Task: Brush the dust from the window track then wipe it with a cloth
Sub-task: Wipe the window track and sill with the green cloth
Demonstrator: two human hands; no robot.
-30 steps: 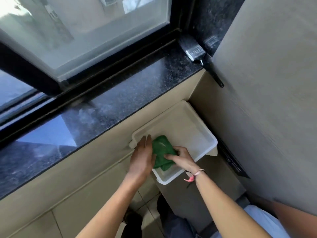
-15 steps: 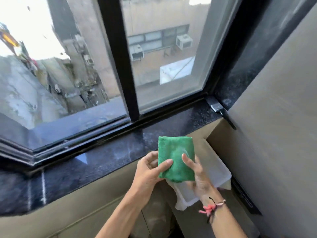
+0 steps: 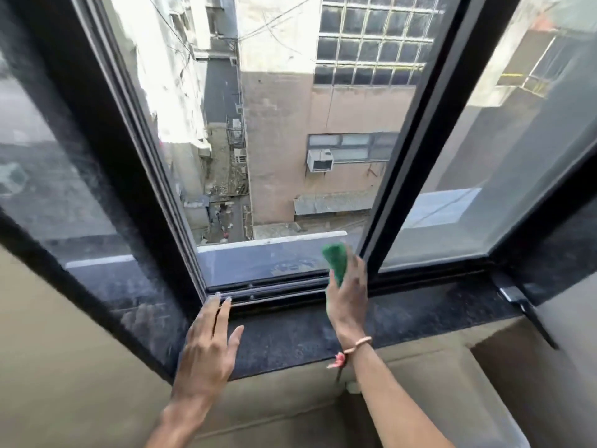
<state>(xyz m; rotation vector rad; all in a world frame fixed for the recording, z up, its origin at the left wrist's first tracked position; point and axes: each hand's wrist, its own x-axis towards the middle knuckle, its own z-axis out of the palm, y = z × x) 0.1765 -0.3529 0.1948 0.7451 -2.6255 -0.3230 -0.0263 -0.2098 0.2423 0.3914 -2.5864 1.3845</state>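
A folded green cloth [image 3: 336,261] is gripped in my right hand [image 3: 347,300], held over the right end of the black window track [image 3: 274,291], beside the sliding frame. My left hand [image 3: 208,349] lies flat and open on the dark granite sill [image 3: 290,341], fingertips touching the track's left end. The window stands open between the two black frames. The brush [image 3: 521,302] lies on the sill at the far right corner, mostly hidden.
A black sliding sash [image 3: 407,163] rises just right of the cloth, and another frame [image 3: 135,163] stands left of the opening. Beyond the track a grey outer ledge [image 3: 268,253] overlooks a drop to the alley. A beige wall runs below the sill.
I lifted the green cloth out of the white tub with both hands, then my right hand carried it up to the track. My left hand let go and settled on the sill.
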